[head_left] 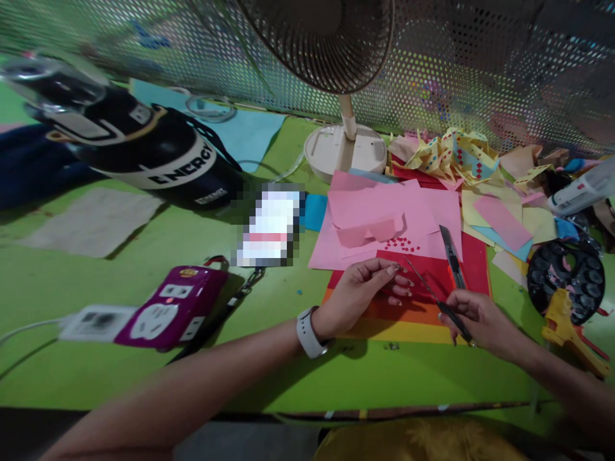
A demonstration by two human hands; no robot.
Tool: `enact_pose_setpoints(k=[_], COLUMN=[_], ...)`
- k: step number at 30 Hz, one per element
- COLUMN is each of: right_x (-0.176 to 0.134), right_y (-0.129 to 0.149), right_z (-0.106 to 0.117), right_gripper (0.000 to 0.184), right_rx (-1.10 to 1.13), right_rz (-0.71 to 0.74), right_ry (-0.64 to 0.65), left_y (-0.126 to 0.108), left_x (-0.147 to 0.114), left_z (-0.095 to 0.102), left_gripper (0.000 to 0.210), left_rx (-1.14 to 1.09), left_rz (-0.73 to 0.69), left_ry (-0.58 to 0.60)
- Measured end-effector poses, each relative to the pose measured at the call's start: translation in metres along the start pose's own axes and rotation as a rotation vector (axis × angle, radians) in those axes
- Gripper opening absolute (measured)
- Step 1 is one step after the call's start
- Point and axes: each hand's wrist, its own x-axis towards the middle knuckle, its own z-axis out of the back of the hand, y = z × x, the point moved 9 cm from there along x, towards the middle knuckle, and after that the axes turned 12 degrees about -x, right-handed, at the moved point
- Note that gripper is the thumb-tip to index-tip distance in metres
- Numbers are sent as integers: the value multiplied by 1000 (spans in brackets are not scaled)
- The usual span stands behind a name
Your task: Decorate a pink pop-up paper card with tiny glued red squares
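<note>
1. Nearest my camera I have the left forearm (230, 371), a pale watch (308, 333) at its wrist, and yellow cloth (413, 443) on the near side of both grips.
2. The green worktop (365, 378) spreads out below the grips and well past them on either side.
3. Beyond the left grip (362, 291) I see a fan (331, 70) on a round base.
4. Far off to that grip's left is a black bottle (156, 153) marked ENERGY.
5. Pink sheets (430, 208) lie ahead of the grips; a red sheet (473, 262) and an orange sheet (375, 312) lie below them.
6. A purple socket block (170, 307) sits well left of the left grip.
7. My left grip has thumb and forefinger close together; I cannot tell whether they pinch anything.
8. My right grip (473, 314) is closed round a slim tool (451, 317) with a dark handle, its metal tip near the left grip's fingertips.
9. Right of the right grip are a black palette (552, 269) and a yellow glue gun (560, 317).
10. A cutter (451, 253) lies just ahead of the right grip.
11. Tiny red squares (405, 244) are scattered on pink paper, just beyond the left grip's fingertips.
</note>
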Motion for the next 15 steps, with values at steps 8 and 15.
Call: enact_pose_setpoints(k=[8, 15], right_x=[-3, -3], right_y=[0, 4], right_z=[-5, -6], right_gripper=[48, 47], right_rx=[-48, -114], right_rz=[-37, -22], right_ry=[31, 38], left_y=[0, 2], left_x=[-2, -2], left_z=[-6, -5], left_gripper=[21, 19], left_rx=[4, 37], left_rz=[12, -3], left_ry=[18, 26])
